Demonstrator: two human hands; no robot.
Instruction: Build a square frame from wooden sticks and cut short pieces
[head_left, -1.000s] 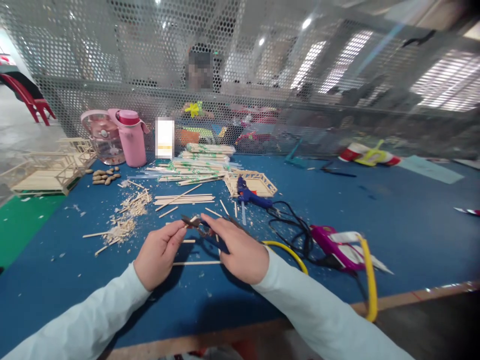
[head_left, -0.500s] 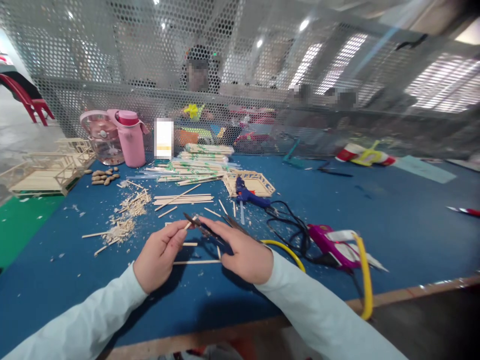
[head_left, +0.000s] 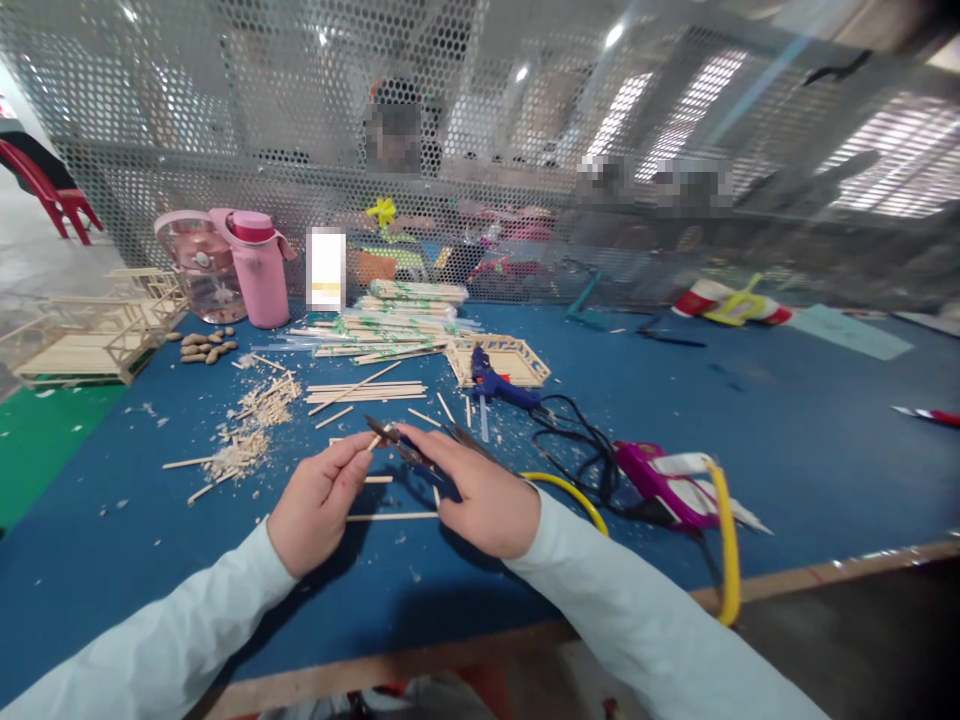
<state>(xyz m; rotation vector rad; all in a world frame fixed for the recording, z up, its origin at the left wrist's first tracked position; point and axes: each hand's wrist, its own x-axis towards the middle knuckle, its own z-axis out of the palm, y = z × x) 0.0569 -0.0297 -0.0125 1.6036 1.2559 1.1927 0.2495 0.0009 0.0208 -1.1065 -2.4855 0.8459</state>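
Observation:
My left hand (head_left: 319, 510) pinches a short thin wooden stick (head_left: 374, 442) between thumb and fingertips. Wrapped around dark-handled pliers (head_left: 411, 452) is my right hand (head_left: 487, 497), which partly hides them. The dark jaws meet the upper end of the stick; whether they have closed on it I cannot tell. On the blue tabletop below the hands lie loose sticks, among them a long one (head_left: 394, 517). Just beyond, a row of straight sticks (head_left: 367, 392) lies side by side. A blue glue gun (head_left: 501, 384) rests against a small stick-built frame (head_left: 525, 358).
Cut stick scraps (head_left: 259, 420) are heaped at left, near peanuts (head_left: 202, 347) and a pink bottle (head_left: 259, 275). Wrapped stick bundles (head_left: 405, 325) lie at the back before a perforated metal screen (head_left: 510, 200). At right are a purple tool (head_left: 660, 485) and black cable (head_left: 581, 450).
The view has shifted slightly, moving the table things a little upward in the picture. Both hands keep nearly the same pose, with the pliers still at the stick's end.

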